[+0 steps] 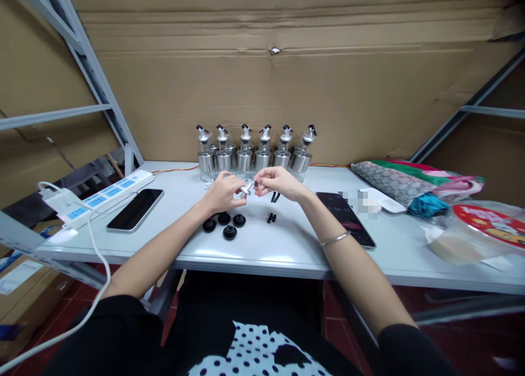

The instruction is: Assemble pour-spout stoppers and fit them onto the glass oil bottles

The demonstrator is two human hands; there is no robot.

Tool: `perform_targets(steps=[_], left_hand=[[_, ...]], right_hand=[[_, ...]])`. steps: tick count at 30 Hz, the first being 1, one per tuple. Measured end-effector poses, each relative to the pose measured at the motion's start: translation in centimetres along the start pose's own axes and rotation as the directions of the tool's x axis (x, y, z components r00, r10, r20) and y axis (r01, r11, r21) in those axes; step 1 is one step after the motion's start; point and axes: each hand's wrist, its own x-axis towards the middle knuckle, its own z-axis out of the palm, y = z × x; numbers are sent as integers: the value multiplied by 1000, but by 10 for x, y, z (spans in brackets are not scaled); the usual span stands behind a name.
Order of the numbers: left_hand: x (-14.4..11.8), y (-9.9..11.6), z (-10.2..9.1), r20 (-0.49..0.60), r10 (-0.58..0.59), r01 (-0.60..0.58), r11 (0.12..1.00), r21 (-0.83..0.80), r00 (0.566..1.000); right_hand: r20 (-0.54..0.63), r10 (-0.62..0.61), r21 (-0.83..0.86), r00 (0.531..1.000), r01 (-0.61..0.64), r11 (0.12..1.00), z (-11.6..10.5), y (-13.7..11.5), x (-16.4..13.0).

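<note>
Head view: one frame, looking down over a grey-white table [287, 250] backed by cardboard sheeting.
Left hand [221, 192]: fingers curled around a small silver pourer spout [246, 188], gripping it just above the tabletop.
Right hand [275, 181]: fingertips pinched on a tiny black part [256, 184] held right at the spout's end; whether the two pieces touch cannot be told.
Spout appearance: shiny metal, short, with a flared collar; detail is too small to read further.
Spout position: mid-table, between both hands, in front of the bottle row.
Bottle row [254, 154]: six steel-banded glass dispensers with pourer tops, upright along the back edge, just behind the hands.
Black caps [224, 224]: four round pieces clustered on the table below the left hand.
Loose black bits [271, 218]: small dark pieces lying below the right hand, a further pair nearer the palm.
Left side: dark phone [135, 209] lying flat, beside a white power strip [102, 196] with a cable trailing off the edge.
Right side: second phone [346, 218] by the right forearm; patterned bag [394, 181] and a clear plastic bag [471, 233] farther out.
Obstruction: the left fingers cover part of the spout.
</note>
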Motion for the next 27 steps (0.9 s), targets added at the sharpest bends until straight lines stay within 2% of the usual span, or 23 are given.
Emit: perform_targets(steps=[11, 27], left_hand=[[-1, 1, 2, 10, -47, 47, 997, 53, 999], [-1, 0, 3, 26, -8, 6, 997, 75, 1000]], right_hand=[[-66, 45, -40, 997, -48, 998, 0, 0, 0], [-86, -150, -136, 985, 138, 981, 3, 5, 4]])
